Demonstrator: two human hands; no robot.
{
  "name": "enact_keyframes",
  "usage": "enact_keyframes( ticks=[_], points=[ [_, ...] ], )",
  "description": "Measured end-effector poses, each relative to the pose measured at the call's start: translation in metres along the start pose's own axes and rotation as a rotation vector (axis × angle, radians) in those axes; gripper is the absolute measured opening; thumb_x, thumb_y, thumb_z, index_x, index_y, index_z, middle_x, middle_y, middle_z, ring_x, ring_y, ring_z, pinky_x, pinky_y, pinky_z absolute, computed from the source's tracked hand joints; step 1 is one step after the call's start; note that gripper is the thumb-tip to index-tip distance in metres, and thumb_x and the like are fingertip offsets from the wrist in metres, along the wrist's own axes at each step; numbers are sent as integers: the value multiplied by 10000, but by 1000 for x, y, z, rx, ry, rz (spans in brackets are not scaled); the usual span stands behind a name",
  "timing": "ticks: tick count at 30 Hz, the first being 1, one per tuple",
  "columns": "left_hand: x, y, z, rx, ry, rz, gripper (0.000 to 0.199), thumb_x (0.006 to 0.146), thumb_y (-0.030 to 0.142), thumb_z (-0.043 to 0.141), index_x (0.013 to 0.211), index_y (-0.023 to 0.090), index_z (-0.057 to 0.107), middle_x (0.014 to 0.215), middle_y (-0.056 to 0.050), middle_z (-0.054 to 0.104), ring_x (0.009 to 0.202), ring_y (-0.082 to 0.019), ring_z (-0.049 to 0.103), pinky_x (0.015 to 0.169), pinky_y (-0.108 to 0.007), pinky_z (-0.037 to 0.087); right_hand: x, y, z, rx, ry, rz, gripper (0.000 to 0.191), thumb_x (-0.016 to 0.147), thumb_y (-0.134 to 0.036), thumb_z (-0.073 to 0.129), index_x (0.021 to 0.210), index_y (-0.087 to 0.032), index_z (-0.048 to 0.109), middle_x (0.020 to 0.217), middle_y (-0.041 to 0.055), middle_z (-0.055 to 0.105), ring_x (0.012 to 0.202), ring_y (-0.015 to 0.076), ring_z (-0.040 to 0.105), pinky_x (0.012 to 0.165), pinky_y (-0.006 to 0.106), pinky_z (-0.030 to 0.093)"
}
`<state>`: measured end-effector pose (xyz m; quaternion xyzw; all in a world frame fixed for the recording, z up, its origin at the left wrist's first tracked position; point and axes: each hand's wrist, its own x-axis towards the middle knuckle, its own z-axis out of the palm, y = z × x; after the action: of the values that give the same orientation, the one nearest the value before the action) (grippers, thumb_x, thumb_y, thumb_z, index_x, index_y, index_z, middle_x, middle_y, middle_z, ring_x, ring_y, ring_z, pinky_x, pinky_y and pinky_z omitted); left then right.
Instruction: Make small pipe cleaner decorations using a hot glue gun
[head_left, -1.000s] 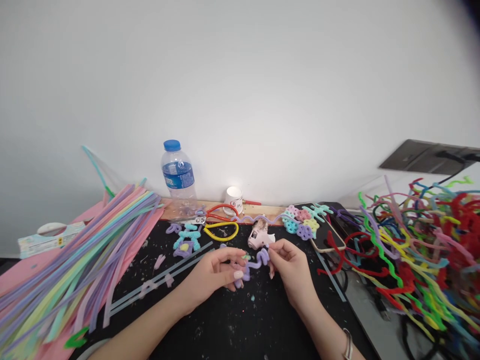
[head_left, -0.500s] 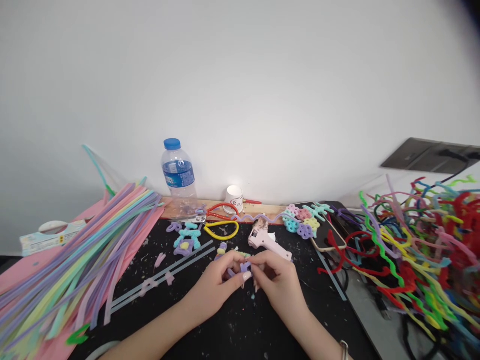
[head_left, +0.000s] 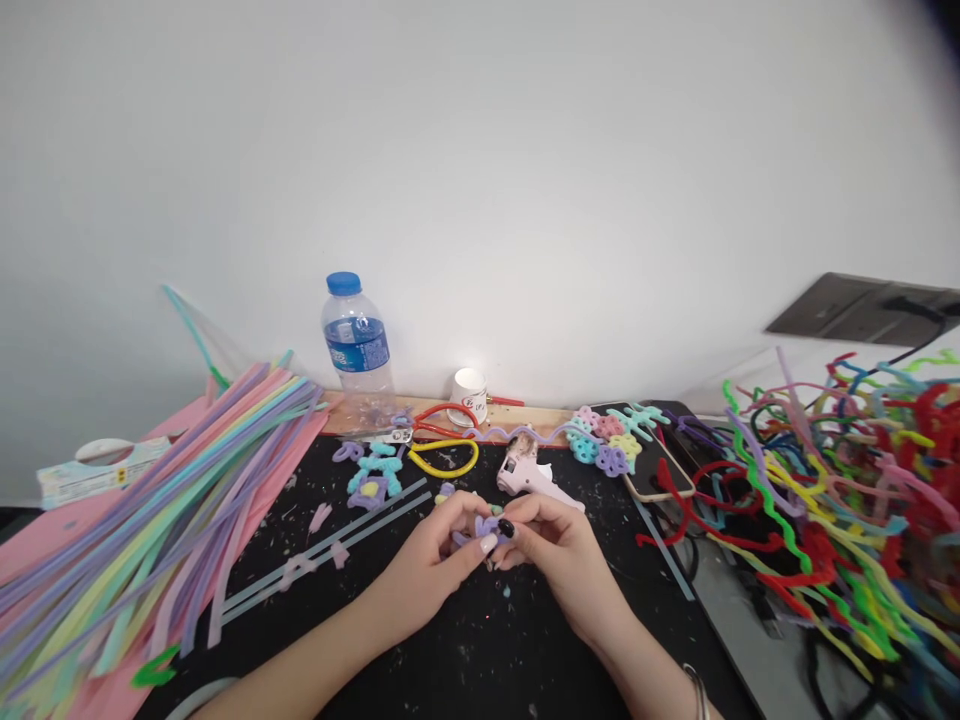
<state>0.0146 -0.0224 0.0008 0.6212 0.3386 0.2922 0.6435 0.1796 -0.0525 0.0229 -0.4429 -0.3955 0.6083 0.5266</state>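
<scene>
Between my two hands is a small purple pipe cleaner piece (head_left: 486,528), bent into loops. My left hand (head_left: 439,555) pinches it from the left with thumb and fingers. From the other side my right hand (head_left: 562,550) grips it, its dark-nailed thumb pressed on top. Fingers cover much of the piece. Just beyond the hands lie a pale pink glue gun (head_left: 536,478) and scissors with red and yellow handles (head_left: 446,460). A teal and purple pipe cleaner figure (head_left: 373,475) rests to the left, pastel pipe cleaner flowers (head_left: 600,440) to the right.
Straight pastel pipe cleaners (head_left: 172,500) are heaped at left, tangled bright ones (head_left: 832,500) at right. A water bottle (head_left: 358,345) and paper cup (head_left: 469,397) stand by the wall. Glue sticks (head_left: 330,548) lie on the black mat (head_left: 450,660); a phone (head_left: 660,470) sits right.
My right thumb has come over onto the purple piece, its dark nail now showing. Both hands stay in nearly the same place, with fingers shifted around the piece.
</scene>
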Motion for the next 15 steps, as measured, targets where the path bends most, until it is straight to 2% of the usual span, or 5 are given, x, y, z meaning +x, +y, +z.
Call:
enact_keyframes(
  ticks=[4,10,15],
  points=[
    [-1,2,0,-39,-4,3,195,877,340,509,1028,218,490,678,62,422,506,-65,316,497,-203,280,-1,-4,-1,-16,-23,69,159,701,-273,739,702,-135,659,699,11,660,598,128,666,584,222,549],
    [-2,6,0,3,-21,1,159,872,338,518,964,208,508,721,46,428,534,-69,343,486,-198,276,-1,-4,-3,-10,-99,95,159,702,-283,738,711,-143,663,726,4,650,620,121,659,607,225,541],
    [-1,5,-1,-16,-34,-15,166,868,353,523,942,209,491,716,51,421,520,-61,343,458,-185,270,-1,-3,-5,23,-112,114,154,713,-261,736,712,-129,656,746,11,646,640,119,663,608,209,539]
  ],
)
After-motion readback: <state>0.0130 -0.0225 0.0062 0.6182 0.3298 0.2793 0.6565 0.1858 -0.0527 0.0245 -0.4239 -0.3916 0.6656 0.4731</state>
